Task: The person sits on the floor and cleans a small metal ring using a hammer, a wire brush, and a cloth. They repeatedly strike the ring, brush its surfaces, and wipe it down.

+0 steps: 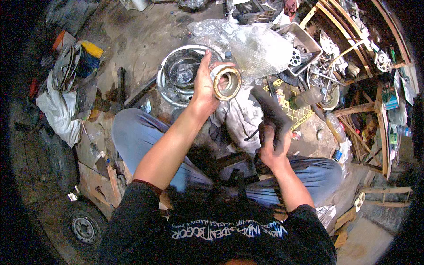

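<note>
My left hand point(204, 84) grips a ring-shaped metal part point(227, 82), stained brown around its open end, which faces up towards me. It is raised above the floor, over the right edge of a metal wheel rim point(161, 84). Inside the rim sits a dark round pan point(170, 66) holding dark contents. In my right hand point(275, 150) is a long dark grey object point(273, 106), bent and blurred by motion; I cannot tell whether it is a rag or a hose. A stained pale cloth point(241, 121) lies between my hands, beyond my crossed legs.
Bubble wrap point(245, 43) spreads behind the rim, beside a metal tray point(311, 48) of parts. At right are a yellow plastic grate point(299, 116), a plastic bottle point(308, 97) and a wooden frame point(379, 116). A tyred wheel point(84, 228) lies lower left, and a white sack point(63, 106) at left.
</note>
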A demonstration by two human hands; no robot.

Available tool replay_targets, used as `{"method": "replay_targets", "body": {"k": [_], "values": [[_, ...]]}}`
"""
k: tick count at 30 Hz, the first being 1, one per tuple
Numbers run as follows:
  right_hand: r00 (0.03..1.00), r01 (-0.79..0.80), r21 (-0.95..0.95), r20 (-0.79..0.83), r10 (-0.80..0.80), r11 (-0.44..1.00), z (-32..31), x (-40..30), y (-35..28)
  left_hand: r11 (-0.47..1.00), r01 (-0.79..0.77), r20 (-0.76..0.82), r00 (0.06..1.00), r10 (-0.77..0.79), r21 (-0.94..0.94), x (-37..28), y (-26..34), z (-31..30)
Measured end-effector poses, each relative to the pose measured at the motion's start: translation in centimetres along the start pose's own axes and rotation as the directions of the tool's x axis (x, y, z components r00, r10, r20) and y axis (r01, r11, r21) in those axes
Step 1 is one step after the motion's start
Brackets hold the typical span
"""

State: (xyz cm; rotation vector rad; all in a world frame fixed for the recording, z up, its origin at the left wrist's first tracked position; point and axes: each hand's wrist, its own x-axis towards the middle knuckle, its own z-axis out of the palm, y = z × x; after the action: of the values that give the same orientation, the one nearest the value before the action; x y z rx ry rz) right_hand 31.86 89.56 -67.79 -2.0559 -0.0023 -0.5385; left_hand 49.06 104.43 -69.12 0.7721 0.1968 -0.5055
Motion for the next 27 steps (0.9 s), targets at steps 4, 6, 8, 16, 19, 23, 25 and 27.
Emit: {"method": "replay_targets", "body": {"k": [4,6,8,16,19,23,25,27], "values": [[0.999,0.01,-0.169,0.046,-0.002,0.986,2.0,-0.5,1.7,0.969,0.161,0.085,0.985,-0.148,-0.185,-1.6,0.7,1.3],[0.973,-0.144,-0.185,0.155,0.174,0.972,1.4,-0.1,0.9,0.998,0.05,-0.04,0.998,-0.052,-0.046,-1.5,0.6,1.2],[0.993,-0.06,-0.074,0.102,0.067,0.996,1.2,-0.2,0.1,0.963,0.123,-0.077,0.986,-0.146,-0.241,-1.4,1.1,1.1],[0.972,-0.169,-0.05,0.157,0.175,0.984,2.3,0.3,-0.6,0.971,0.171,-0.031,0.983,-0.179,-0.169,0.4,0.5,-1.3],[0.998,0.024,-0.004,0.051,-0.023,1.0,1.6,-0.3,-0.5,0.971,0.158,-0.077,0.982,-0.174,-0.18,0.9,-0.2,-2.1],[0.993,0.084,0.054,0.074,-0.088,0.995,1.6,-0.4,-0.2,0.945,0.254,-0.024,0.964,-0.265,-0.206,0.5,-1.0,-1.4],[0.983,-0.103,-0.073,0.145,0.113,0.992,2.6,0.3,-0.8,0.987,0.143,-0.044,0.989,-0.14,0.075,0.2,-0.5,-0.6],[0.969,-0.174,-0.061,0.169,0.181,0.983,1.8,0.3,-1.2,0.974,0.205,-0.014,0.978,-0.207,-0.097,0.8,-0.6,-2.1]]}}
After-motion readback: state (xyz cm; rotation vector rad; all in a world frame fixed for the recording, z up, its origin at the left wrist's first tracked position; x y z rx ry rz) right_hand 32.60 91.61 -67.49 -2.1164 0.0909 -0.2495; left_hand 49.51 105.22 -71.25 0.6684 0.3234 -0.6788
